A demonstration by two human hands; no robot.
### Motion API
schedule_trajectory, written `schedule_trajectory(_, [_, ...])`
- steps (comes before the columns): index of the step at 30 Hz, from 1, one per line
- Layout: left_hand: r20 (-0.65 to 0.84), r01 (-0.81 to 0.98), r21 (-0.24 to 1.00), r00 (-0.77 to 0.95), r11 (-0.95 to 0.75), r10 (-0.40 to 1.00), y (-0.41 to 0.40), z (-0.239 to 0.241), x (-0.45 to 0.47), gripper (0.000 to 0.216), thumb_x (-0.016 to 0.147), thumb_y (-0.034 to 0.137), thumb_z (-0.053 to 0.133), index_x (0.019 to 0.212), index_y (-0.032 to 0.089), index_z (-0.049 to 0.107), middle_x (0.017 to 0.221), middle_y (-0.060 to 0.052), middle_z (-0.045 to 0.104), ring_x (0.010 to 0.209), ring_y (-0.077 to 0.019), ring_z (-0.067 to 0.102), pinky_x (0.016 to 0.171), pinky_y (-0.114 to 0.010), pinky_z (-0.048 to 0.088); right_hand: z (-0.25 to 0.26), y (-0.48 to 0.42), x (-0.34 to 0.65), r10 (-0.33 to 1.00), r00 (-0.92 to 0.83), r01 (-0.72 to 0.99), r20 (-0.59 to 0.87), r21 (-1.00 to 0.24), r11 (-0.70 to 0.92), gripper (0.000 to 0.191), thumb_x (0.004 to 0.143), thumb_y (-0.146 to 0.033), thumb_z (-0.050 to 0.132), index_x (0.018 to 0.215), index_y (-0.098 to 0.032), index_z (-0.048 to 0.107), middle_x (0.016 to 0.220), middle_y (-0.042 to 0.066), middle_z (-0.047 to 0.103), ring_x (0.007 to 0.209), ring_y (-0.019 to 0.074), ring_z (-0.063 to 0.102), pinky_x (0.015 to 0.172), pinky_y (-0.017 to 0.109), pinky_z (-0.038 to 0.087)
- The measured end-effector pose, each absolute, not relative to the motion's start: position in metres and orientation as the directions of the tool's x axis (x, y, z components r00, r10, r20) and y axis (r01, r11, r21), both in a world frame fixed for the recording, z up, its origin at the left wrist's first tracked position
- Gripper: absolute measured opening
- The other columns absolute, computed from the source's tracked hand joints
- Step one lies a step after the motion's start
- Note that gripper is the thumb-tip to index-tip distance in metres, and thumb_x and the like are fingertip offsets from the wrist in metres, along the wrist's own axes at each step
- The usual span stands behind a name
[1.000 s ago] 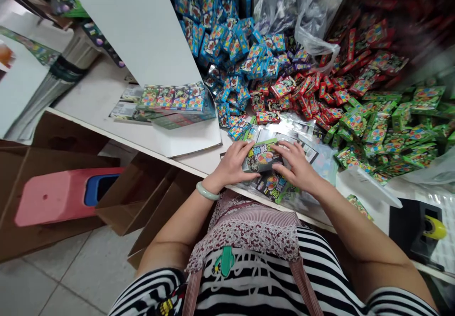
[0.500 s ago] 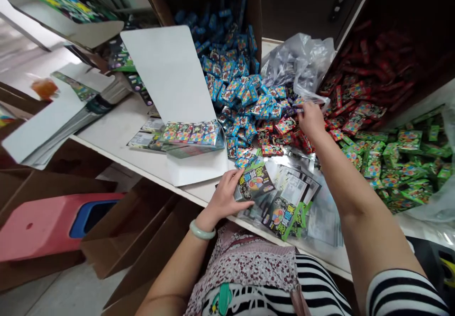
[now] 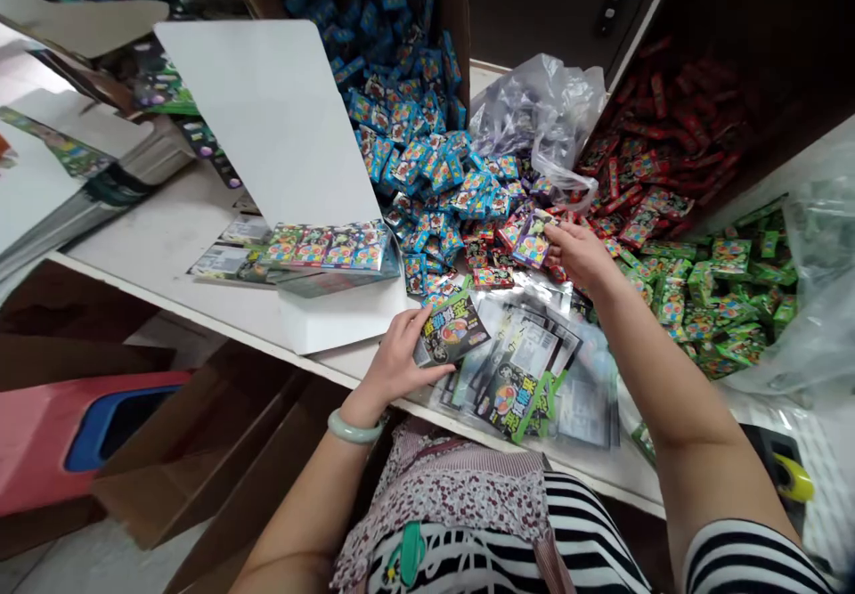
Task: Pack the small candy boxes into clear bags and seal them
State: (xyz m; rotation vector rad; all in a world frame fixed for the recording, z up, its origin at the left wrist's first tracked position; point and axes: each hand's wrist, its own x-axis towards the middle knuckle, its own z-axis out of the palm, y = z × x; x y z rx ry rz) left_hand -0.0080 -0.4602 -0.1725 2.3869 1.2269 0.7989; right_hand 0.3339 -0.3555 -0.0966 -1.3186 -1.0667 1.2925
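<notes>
Thumb and fingers of my left hand (image 3: 394, 362) are closed around the near edge of a black pouch with a green top (image 3: 454, 330), at the front of the table. Between the fingertips of my right hand (image 3: 580, 254) is a small purple candy packet (image 3: 533, 238), lifted above the red packets (image 3: 492, 277). Beside the left hand's pouch lie more black and green pouches (image 3: 511, 398), spread in an overlapping pile. Blue packets (image 3: 427, 166) are heaped behind both hands. Whether anything is inside the held pouch cannot be seen.
Green packets (image 3: 728, 300) and more red packets (image 3: 668, 166) are heaped on the right. A clear plastic bag (image 3: 534, 113) lies at the back. On the left stands an open white display box (image 3: 273, 122). Below the table edge are cardboard boxes (image 3: 200, 434) and a pink stool (image 3: 40, 443).
My right hand has come back from the heap by the plastic bag, now with the purple packet showing in its fingers. My left hand keeps its grip on the pouch. The view has shifted.
</notes>
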Motion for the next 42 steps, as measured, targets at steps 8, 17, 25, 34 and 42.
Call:
schedule_trajectory(8, [0.326, 0.627, 0.505, 0.497, -0.593, 0.804, -0.469, -0.170, -0.004, 0.098, 0.077, 0.061, 0.075, 0.156, 0.024, 0.030, 0.130, -0.015, 0.050, 0.121, -0.0338, 0.054, 0.105, -0.054, 0.050, -0.124, -0.430, 0.339, 0.990, 0.057, -0.020, -0.129, -0.992, -0.128, 0.045, 0.061, -0.055, 0.082, 0.084, -0.023, 0.061, 0.077, -0.002, 0.065, 0.063, 0.0120, 0.058, 0.055, 0.025, 0.051])
schedule_trajectory(17, [0.347, 0.597, 0.501, 0.525, -0.627, 0.777, -0.471, -0.176, 0.001, 0.100, 0.075, 0.066, 0.073, 0.156, 0.024, 0.031, 0.126, -0.014, 0.051, 0.116, -0.0330, 0.055, 0.101, -0.053, 0.052, -0.183, -0.500, 0.347, 0.883, -0.294, 0.728, 0.366, -0.512, 0.455, 0.018, 0.092, -0.028, 0.056, 0.106, -0.024, 0.067, 0.116, 0.013, 0.068, 0.116, 0.0304, 0.063, 0.100, 0.057, 0.052])
schedule_trajectory(25, [0.326, 0.594, 0.494, 0.550, -0.634, 0.769, -0.470, -0.179, 0.009, 0.099, 0.076, 0.068, 0.072, 0.155, 0.024, 0.031, 0.128, -0.015, 0.051, 0.118, -0.0330, 0.054, 0.102, -0.052, 0.050, -0.174, -0.506, 0.347, 0.957, -0.197, 0.896, 0.214, -0.358, 0.265, 0.070, 0.084, -0.056, 0.068, 0.142, -0.022, 0.048, 0.152, 0.021, 0.045, 0.143, 0.0421, 0.038, 0.110, 0.067, 0.038])
schedule_trajectory(34, [0.313, 0.571, 0.468, 0.607, -0.675, 0.730, -0.469, -0.179, 0.006, 0.103, 0.077, 0.067, 0.072, 0.158, 0.023, 0.025, 0.130, -0.016, 0.050, 0.119, -0.0338, 0.053, 0.102, -0.053, 0.050, -0.159, -0.504, 0.340, 0.908, -0.154, 0.845, 0.389, -0.424, 0.325, 0.064, 0.083, -0.043, 0.068, 0.140, -0.021, 0.049, 0.135, 0.020, 0.057, 0.124, 0.0378, 0.056, 0.103, 0.060, 0.047])
schedule_trajectory(42, [0.329, 0.470, 0.453, 0.701, -0.758, 0.632, -0.467, -0.175, 0.015, 0.103, 0.078, 0.065, 0.071, 0.159, 0.023, 0.022, 0.133, -0.017, 0.049, 0.121, -0.0352, 0.052, 0.103, -0.055, 0.048, -0.112, -0.513, 0.335, 0.755, -0.603, 0.681, 0.258, -0.325, 0.656, 0.065, 0.086, -0.033, 0.067, 0.145, -0.023, 0.042, 0.141, 0.020, 0.053, 0.127, 0.0372, 0.052, 0.102, 0.060, 0.047])
